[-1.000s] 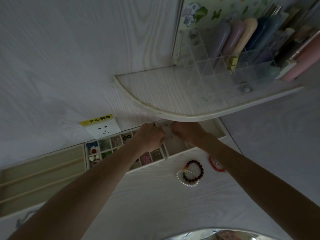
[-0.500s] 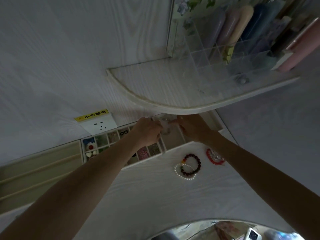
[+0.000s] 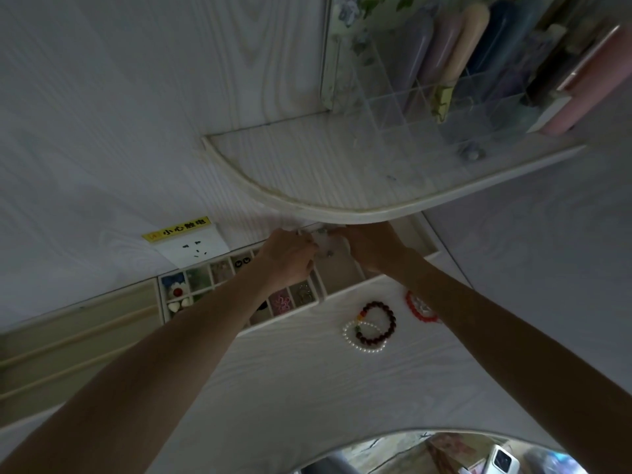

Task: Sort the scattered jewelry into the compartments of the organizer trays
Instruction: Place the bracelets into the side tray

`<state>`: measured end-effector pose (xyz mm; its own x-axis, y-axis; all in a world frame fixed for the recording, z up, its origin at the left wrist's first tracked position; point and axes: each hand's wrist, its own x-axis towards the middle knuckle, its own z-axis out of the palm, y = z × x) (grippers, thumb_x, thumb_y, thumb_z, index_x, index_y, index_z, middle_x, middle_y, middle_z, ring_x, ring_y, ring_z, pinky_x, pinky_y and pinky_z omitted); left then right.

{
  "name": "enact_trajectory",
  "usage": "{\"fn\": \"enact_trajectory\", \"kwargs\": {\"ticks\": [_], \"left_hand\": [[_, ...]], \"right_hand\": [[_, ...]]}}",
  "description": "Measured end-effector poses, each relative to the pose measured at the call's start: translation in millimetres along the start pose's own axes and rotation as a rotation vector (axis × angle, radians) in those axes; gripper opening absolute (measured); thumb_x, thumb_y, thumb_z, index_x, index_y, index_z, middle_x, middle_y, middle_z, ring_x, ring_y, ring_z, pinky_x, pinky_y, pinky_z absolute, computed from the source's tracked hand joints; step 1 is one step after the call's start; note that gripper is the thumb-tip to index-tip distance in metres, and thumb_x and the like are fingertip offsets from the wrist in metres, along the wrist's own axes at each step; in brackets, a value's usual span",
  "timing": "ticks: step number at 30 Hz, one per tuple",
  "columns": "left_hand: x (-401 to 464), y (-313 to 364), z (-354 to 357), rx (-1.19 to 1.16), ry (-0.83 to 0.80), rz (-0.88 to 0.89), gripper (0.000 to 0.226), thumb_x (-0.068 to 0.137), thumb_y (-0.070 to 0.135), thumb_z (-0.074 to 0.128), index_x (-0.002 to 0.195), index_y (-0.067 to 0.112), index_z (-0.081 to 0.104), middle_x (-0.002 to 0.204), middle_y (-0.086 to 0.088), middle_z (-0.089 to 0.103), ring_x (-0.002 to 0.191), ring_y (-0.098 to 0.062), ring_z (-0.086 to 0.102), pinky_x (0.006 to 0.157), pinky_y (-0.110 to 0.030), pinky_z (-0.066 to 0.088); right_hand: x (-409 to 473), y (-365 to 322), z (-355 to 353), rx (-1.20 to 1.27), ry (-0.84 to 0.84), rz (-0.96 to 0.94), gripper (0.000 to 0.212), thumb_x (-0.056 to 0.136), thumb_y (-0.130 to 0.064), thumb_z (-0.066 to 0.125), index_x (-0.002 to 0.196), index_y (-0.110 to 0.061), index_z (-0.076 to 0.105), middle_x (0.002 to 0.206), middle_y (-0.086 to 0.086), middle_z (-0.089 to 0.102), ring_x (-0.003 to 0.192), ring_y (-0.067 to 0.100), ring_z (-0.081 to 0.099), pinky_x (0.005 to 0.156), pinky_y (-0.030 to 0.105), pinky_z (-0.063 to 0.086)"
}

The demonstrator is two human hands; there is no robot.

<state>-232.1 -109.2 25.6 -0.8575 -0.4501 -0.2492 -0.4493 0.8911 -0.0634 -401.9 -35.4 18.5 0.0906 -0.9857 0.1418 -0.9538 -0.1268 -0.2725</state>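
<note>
Now | L hand [image 3: 290,258] + R hand [image 3: 371,246] pinch small clear bag [image 3: 323,242] | over tray [image 3: 342,273]

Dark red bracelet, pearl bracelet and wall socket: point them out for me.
Dark red bracelet [image 3: 392,319]: head view, on its right-hand beads.
Pearl bracelet [image 3: 346,338]: head view, on its left arc.
Wall socket [image 3: 191,249]: head view, on its white faceplate.
</note>
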Motion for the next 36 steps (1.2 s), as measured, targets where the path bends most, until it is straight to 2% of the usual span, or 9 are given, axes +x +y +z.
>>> {"fn": "enact_trajectory", "kwargs": {"ticks": [3,8,11,15,20,24,29,33,36], "left_hand": [[-3,-1,-2,-0.039,0.039,0.013,0.036,0.095,0.026,0.037,0.126,0.025,0.056,0.129,0.003,0.058,0.109,-0.020,0.060,0.080,-0.035,0.050],[-8,-4,-1,-0.020,0.030,0.030,0.036,0.095,0.027,0.036,0.125,0.024,0.056,0.127,0.003,0.059,0.106,-0.019,0.060,0.075,-0.032,0.045],[-7,-4,-1,-0.008,-0.002,0.023,0.036,0.095,0.026,0.036,0.124,0.020,0.057,0.129,0.001,0.056,0.108,-0.021,0.059,0.077,-0.034,0.046],[-5,2,-3,-0.017,0.047,0.015,0.035,0.093,0.022,0.041,0.123,0.018,0.057,0.127,0.000,0.057,0.103,-0.022,0.062,0.069,-0.032,0.044],[-6,1,-4,-0.045,-0.004,-0.021,0.033,0.092,0.022,0.042,0.120,0.018,0.058,0.121,0.001,0.060,0.096,-0.021,0.063,0.068,-0.031,0.044],[-23,13,-22,-0.233,0.153,-0.090,0.038,0.093,0.023,0.044,0.131,0.022,0.049,0.132,0.003,0.053,0.091,-0.021,0.065,0.068,-0.032,0.051],[-62,56,-27,-0.508,0.356,-0.203,0.023,0.092,0.029,0.051,0.109,0.026,0.066,0.107,0.009,0.068,0.082,-0.010,0.067,0.075,-0.032,0.055],[-85,87,-9,-0.586,0.241,-0.132,0.023,0.093,0.031,0.050,0.109,0.028,0.065,0.107,0.012,0.067,0.085,-0.006,0.064,0.080,-0.033,0.054],[-92,104,13,-0.552,0.066,-0.070,0.032,0.094,0.024,0.046,0.124,0.028,0.057,0.127,0.010,0.057,0.112,-0.010,0.054,0.086,-0.029,0.048]], "right_hand": [[-3,0,-2,-0.073,0.004,-0.052,0.019,0.076,-0.002,0.067,0.092,-0.009,0.075,0.095,0.017,0.070,0.087,0.038,0.066,0.075,0.045,0.053],[-12,4,3,-0.230,-0.014,-0.180,0.038,0.049,0.004,0.080,0.079,-0.019,0.077,0.089,0.012,0.068,0.089,0.034,0.067,0.079,0.049,0.052],[-16,9,4,-0.238,-0.048,-0.132,0.040,0.053,0.002,0.079,0.086,-0.019,0.077,0.092,0.014,0.068,0.093,0.036,0.065,0.082,0.052,0.053],[-14,7,4,-0.223,-0.073,-0.085,0.039,0.053,0.001,0.079,0.086,-0.019,0.076,0.093,0.012,0.069,0.094,0.034,0.066,0.084,0.050,0.052],[-14,2,-5,-0.159,-0.029,-0.061,0.036,0.054,0.005,0.077,0.084,-0.015,0.077,0.087,0.013,0.069,0.085,0.034,0.067,0.077,0.047,0.053],[-26,0,-31,-0.003,0.021,0.087,0.031,0.078,-0.003,0.061,0.103,-0.017,0.072,0.090,0.008,0.068,0.086,0.029,0.063,0.079,0.042,0.051],[-90,1,-45,0.100,0.030,0.168,0.019,0.087,-0.018,0.060,0.104,-0.023,0.068,0.079,-0.005,0.059,0.078,0.010,0.047,0.070,0.027,0.035],[-137,-5,-29,0.151,0.011,0.231,0.013,0.087,-0.018,0.063,0.098,-0.022,0.067,0.079,-0.010,0.056,0.075,0.006,0.047,0.073,0.027,0.046],[-163,-12,-8,0.119,0.050,0.179,0.027,0.080,-0.005,0.056,0.102,-0.013,0.069,0.097,0.005,0.067,0.092,0.013,0.057,0.085,0.026,0.046]]}}
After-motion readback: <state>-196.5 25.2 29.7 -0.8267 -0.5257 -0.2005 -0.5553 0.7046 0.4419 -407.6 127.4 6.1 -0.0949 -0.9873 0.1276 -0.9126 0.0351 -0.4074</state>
